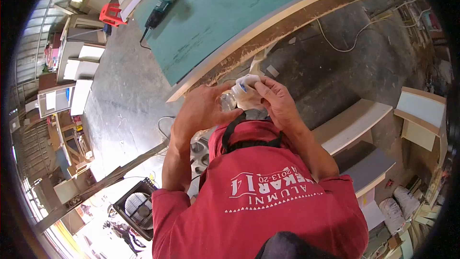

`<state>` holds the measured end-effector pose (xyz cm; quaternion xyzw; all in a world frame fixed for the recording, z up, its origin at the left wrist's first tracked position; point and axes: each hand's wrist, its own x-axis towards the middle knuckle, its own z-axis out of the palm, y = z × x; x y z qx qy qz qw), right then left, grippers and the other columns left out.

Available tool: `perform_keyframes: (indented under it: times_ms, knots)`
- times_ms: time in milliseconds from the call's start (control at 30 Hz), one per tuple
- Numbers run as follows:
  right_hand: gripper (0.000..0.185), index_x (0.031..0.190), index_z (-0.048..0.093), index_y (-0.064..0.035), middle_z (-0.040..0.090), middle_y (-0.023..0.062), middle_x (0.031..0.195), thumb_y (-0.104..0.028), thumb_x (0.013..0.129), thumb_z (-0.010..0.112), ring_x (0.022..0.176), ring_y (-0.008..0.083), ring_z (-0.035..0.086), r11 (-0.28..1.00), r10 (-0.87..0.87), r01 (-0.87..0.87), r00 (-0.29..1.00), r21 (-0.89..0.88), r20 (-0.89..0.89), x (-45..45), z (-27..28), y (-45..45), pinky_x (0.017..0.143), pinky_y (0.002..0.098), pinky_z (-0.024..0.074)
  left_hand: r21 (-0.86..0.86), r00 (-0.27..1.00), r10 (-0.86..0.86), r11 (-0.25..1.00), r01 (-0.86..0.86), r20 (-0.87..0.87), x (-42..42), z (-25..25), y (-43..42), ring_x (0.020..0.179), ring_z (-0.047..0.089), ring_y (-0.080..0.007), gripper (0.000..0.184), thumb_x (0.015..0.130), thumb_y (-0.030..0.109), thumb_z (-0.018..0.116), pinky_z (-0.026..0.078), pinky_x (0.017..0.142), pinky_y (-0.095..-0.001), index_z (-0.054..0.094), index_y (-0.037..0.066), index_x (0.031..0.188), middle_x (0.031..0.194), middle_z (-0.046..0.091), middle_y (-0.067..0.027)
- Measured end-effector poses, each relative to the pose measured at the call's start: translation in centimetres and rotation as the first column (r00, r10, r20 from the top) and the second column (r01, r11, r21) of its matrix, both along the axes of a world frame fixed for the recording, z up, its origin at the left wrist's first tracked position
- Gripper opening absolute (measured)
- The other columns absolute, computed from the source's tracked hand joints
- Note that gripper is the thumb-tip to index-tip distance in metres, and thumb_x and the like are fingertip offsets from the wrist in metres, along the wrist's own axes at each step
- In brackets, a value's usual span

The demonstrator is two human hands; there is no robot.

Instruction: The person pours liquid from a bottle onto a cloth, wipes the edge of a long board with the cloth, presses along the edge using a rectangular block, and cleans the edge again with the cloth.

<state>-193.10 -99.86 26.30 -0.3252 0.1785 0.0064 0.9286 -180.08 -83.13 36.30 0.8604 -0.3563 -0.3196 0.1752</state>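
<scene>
In front of my chest, both hands meet around a small clear plastic container (227,100) and a white, crumpled-looking piece with a blue mark (247,94). My left hand (203,109) curls its thumb and fingers around the clear container from the left. On the other side, my right hand (278,100) pinches the white piece between thumb and fingers, against the container's end. Whether the white piece is cloth or plastic, I cannot tell. Part of the container is hidden by the fingers and the white piece.
Just beyond my hands stands a green-topped workbench (206,33) with a wooden edge. An angle grinder or sander (163,5) lies on it. Curved wooden panels (352,122) stand at right, a black fan (138,207) at lower left, a red stool (111,15) behind. A cable (342,49) crosses the floor.
</scene>
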Motion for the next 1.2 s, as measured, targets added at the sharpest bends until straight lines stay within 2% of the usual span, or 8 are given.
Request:
perform_keyframes:
  times_ms: [467, 667, 767, 867, 933, 967, 1033, 1200]
  knots:
    - [0.034, 0.132, 0.065, 0.0001, 0.072, 0.0085, 0.119, -0.021, 0.104, 0.067, 0.100, 0.0139, 0.071, 0.993, -0.108, 0.109, 0.994, 0.039, -0.030, 4.5, -0.6, 9.5, 0.088, 0.0295, 0.0597, -0.024, 0.975, -0.201, 0.979, 0.204, 0.093, 8.6, -2.1, 8.4, 0.065, 0.067, -0.0372, 0.062, 0.072, 0.041, 0.088, 0.052, 0.065, -0.0456, 0.074, 0.007, 0.123, 0.067, 0.065, -0.0205]
    - [0.030, 0.124, 0.071, 0.0010, 0.074, 0.0067, 0.113, -0.014, 0.099, 0.072, 0.098, 0.0118, 0.069, 0.910, -0.299, 0.261, 0.952, -0.322, -0.073, 7.8, -2.6, 14.9, 0.084, 0.0282, 0.0578, -0.212, 0.931, -0.322, 0.911, 0.354, 0.172, 13.0, -4.7, 12.0, 0.075, 0.068, -0.0432, 0.060, 0.074, 0.042, 0.087, 0.053, 0.068, -0.0483, 0.072, 0.007, 0.119, 0.077, 0.070, -0.0211]
    - [0.025, 0.119, 0.074, 0.0013, 0.075, 0.0048, 0.107, -0.011, 0.097, 0.072, 0.095, 0.0115, 0.067, 0.758, -0.420, 0.281, 0.901, -0.588, -0.112, 10.0, -4.4, 13.1, 0.084, 0.0282, 0.0554, -0.252, 0.964, -0.189, 0.939, 0.234, 0.189, 17.0, -4.8, 13.1, 0.078, 0.073, -0.0349, 0.057, 0.077, 0.040, 0.088, 0.055, 0.072, -0.0449, 0.069, 0.007, 0.121, 0.084, 0.072, -0.0193]
    - [0.025, 0.117, 0.074, 0.0011, 0.074, 0.0073, 0.105, -0.011, 0.096, 0.071, 0.096, 0.0157, 0.069, 0.426, -0.506, 0.161, 0.858, -0.890, -0.087, 13.3, -4.5, 10.2, 0.085, 0.0285, 0.0532, -0.555, 0.966, 0.113, 0.831, 0.036, 0.232, 22.3, -8.6, 13.0, 0.084, 0.073, -0.0348, 0.058, 0.082, 0.036, 0.088, 0.056, 0.076, -0.0419, 0.067, 0.005, 0.126, 0.087, 0.072, -0.0196]
    - [0.022, 0.113, 0.073, 0.0014, 0.072, 0.0142, 0.106, -0.009, 0.095, 0.067, 0.102, 0.0248, 0.070, 0.017, -0.470, 0.259, 0.855, -0.966, 0.221, 15.5, -4.8, 10.1, 0.089, 0.0328, 0.0537, -0.721, 0.947, 0.321, 0.661, -0.210, 0.019, 24.7, -11.5, 12.3, 0.085, 0.072, -0.0230, 0.058, 0.084, 0.029, 0.089, 0.056, 0.079, -0.0348, 0.064, 0.004, 0.130, 0.093, 0.073, -0.0131]
    - [0.022, 0.113, 0.073, 0.0014, 0.072, 0.0142, 0.106, -0.009, 0.095, 0.067, 0.102, 0.0248, 0.070, 0.008, -0.463, 0.252, 0.859, -0.968, 0.220, 15.9, -5.9, 10.6, 0.089, 0.0328, 0.0537, -0.726, 0.945, 0.327, 0.652, -0.219, 0.009, 25.7, -14.0, 12.1, 0.085, 0.072, -0.0230, 0.058, 0.084, 0.029, 0.089, 0.056, 0.079, -0.0348, 0.064, 0.004, 0.130, 0.093, 0.073, -0.0131]
    - [0.019, 0.107, 0.073, -0.0017, 0.069, 0.0188, 0.109, -0.004, 0.089, 0.068, 0.103, 0.0343, 0.069, -0.377, -0.170, 0.153, 0.958, -0.914, 0.231, 16.9, -8.7, 11.5, 0.086, 0.0368, 0.0554, -0.793, 0.921, 0.390, 0.566, -0.225, 0.018, 27.0, -17.5, 11.6, 0.086, 0.067, -0.0164, 0.057, 0.085, 0.024, 0.088, 0.055, 0.080, -0.0323, 0.063, 0.004, 0.133, 0.101, 0.073, -0.0067]
    - [0.020, 0.110, 0.071, -0.0020, 0.067, 0.0182, 0.116, -0.006, 0.091, 0.062, 0.108, 0.0394, 0.066, -0.393, 0.053, 0.206, 0.978, -0.896, 0.202, 16.5, -10.5, 11.3, 0.091, 0.0451, 0.0541, -0.771, 0.892, 0.452, 0.564, -0.296, -0.011, 27.0, -17.7, 13.2, 0.124, 0.061, -0.0240, 0.083, 0.084, 0.026, 0.088, 0.046, 0.106, -0.0373, 0.048, 0.005, 0.153, 0.137, 0.064, -0.0150]
